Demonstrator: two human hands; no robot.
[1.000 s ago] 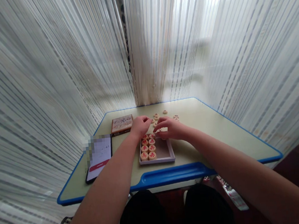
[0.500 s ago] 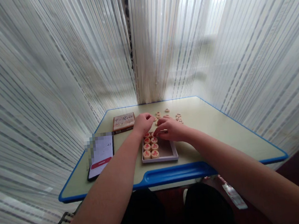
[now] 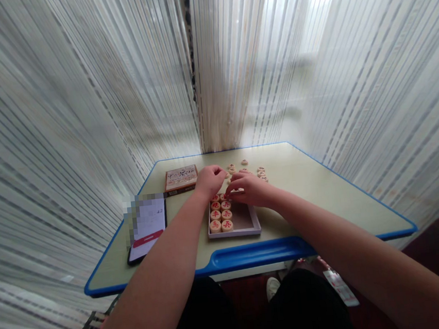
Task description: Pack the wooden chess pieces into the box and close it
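Observation:
A shallow white box tray (image 3: 253,218) near the table's front holds two columns of round wooden Chinese chess pieces with red characters, such as the front-left piece (image 3: 215,227). My right hand (image 3: 249,187) reaches over the tray's far part, its fingertips closed at the far piece (image 3: 223,197) of the second column. My left hand (image 3: 209,180) is just beyond the tray's far left corner, fingers curled in a pinch. What lies between those fingertips is hidden. Loose pieces, including one piece (image 3: 244,162) at the back, lie past my hands.
A printed chess box lid (image 3: 181,178) rests at the back left. A phone (image 3: 148,228) with a lit screen lies to the left. The table (image 3: 324,201) has a blue rim and a blue front groove (image 3: 259,252). String curtains (image 3: 226,71) hang around it.
The view has shifted slightly. My right fingertips have closed a little at the far piece in the second column. My left hand stays nearly still.

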